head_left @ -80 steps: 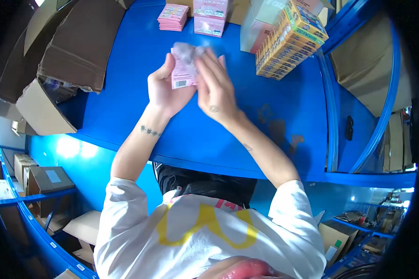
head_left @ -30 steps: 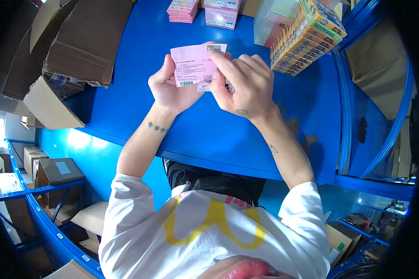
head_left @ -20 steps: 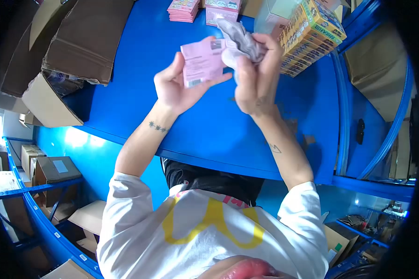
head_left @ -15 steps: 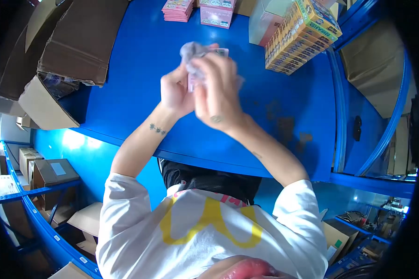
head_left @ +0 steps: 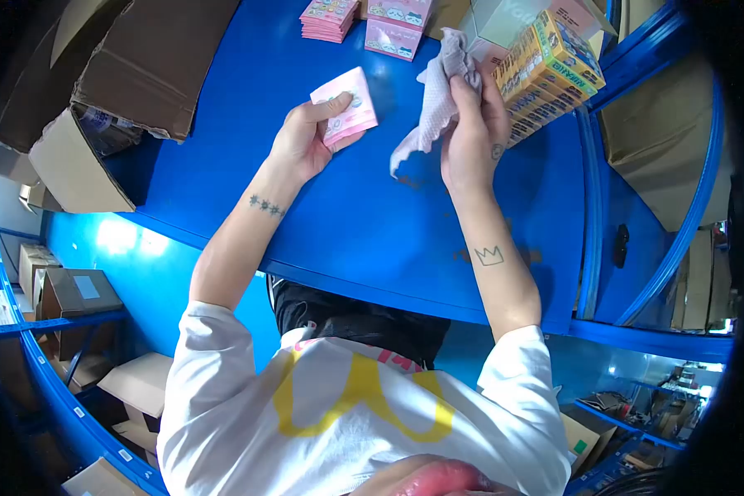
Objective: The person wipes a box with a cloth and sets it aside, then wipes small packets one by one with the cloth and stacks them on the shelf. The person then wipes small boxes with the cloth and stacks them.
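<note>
Your forearms (head_left: 244, 227) reach out over the blue table (head_left: 372, 240), left slanting toward one o'clock, right toward eleven. Your left hand (head_left: 306, 140) clamps the pink packet (head_left: 357, 81) at twelve o'clock, thumb across its face, fingers beneath. Your right hand (head_left: 474, 136), well apart, just past twelve, pinches a crumpled cloth (head_left: 436, 103), tail trailing toward seven. Beyond, yellow boxes (head_left: 550, 78) stack up at one.

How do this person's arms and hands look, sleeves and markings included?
Loose white sleeves end near the elbows. The left hand and right hand are ungloved. The left forearm bears a row of star-like marks; the right forearm, a crown outline and a small mark near the wrist.
</note>
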The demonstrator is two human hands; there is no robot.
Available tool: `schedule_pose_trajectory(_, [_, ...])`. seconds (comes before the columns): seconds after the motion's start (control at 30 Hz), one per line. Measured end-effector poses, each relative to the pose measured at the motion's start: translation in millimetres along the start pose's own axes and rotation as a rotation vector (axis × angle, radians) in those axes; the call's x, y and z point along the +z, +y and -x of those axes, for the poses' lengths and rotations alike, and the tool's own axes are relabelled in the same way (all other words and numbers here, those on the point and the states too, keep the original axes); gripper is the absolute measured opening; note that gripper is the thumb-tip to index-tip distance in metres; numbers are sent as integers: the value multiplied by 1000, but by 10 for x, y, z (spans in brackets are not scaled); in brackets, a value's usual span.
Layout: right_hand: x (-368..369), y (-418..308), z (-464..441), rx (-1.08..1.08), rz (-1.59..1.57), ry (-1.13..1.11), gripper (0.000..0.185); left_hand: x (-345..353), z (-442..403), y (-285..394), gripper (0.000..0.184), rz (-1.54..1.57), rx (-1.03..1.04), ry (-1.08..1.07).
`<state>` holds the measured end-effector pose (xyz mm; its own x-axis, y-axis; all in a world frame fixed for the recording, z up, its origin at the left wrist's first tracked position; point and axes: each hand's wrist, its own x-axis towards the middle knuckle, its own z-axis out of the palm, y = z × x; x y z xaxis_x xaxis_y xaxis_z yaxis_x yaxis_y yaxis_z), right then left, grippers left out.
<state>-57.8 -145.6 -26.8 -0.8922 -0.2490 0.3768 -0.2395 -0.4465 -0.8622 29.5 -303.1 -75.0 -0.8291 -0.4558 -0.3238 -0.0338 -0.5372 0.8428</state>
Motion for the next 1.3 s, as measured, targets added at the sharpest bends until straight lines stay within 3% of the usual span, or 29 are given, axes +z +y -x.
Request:
schedule_pose_trajectory(0.13, [-1,201,74,-468,510,-231,36,17,51,-22,49,440,15,-377])
schedule_pose_trajectory(0.2, [64,380,144,-651,646,-289,44,81,149,-87,48,521,8,-414])
schedule_pose_trajectory(0.23, [89,468,247,-649,651,-284,44,131,212,-135,48,603,1,-452])
schedule_pose_trajectory(0.3, [101,568,434,-713,1086,-381,47,215,259,-184,48,765,-16,-535])
schedule_pose_trajectory(0.5, [71,591,186,-802,897,-464,42,192,151,-170,44,664,50,-424])
schedule_pose_trajectory(0.63, [-161,674,14,-315,808,-309,35,167,105,-134,39,142,51,-138])
schedule_pose_trajectory(0.73, [-451,724,-123,-148,958,-335,32,40,-69,-61,33,42,108,-64])
schedule_pose_trajectory(0.8, [-558,659,-174,86,932,-442,29,-81,-172,16,32,-390,245,145])
schedule_pose_trajectory(0.83, [-599,658,-175,79,924,-445,29,-161,-214,23,32,-393,252,152])
schedule_pose_trajectory(0.97, [-655,805,-154,-83,837,-463,26,-511,-366,120,35,-1077,557,426])
schedule_pose_trajectory(1.17, [-678,791,-26,-177,776,-450,26,-689,-287,318,44,-1097,389,530])
schedule_pose_trajectory(1.3, [-685,704,77,-110,836,-458,29,-653,-315,248,55,-1451,393,703])
